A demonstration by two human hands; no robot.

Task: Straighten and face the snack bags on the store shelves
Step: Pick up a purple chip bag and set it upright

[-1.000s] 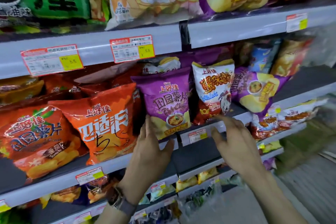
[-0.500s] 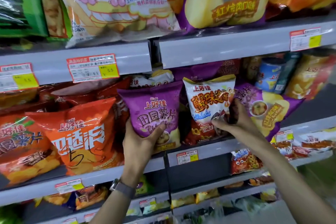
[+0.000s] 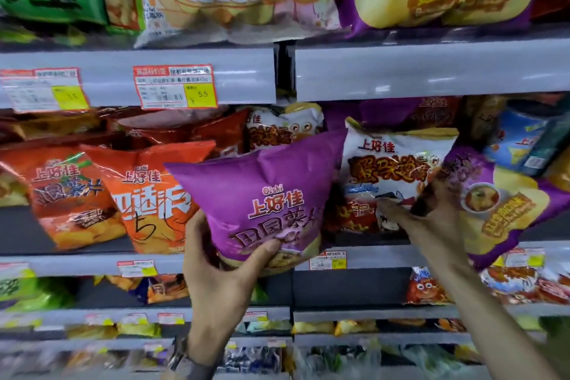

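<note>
Grey store shelf [image 3: 431, 257] edges run across. At the middle shelf's front edge, the left hand [image 3: 222, 271] grips a purple bag [image 3: 262, 197] by its bottom, label forward, top tilted right. The right hand [image 3: 431, 203] pinches the white bag [image 3: 391, 163], which stands upright.

On my feed, red-bordered price tag [image 3: 175, 86] with a yellow 5.5 patch on the grey shelf rail, second price tag [image 3: 43, 90] further left, small tag [image 3: 327, 260] on the rail below, dark upright divider [image 3: 284, 71] between shelf sections, wristwatch [image 3: 182, 355] at the bottom edge
</note>
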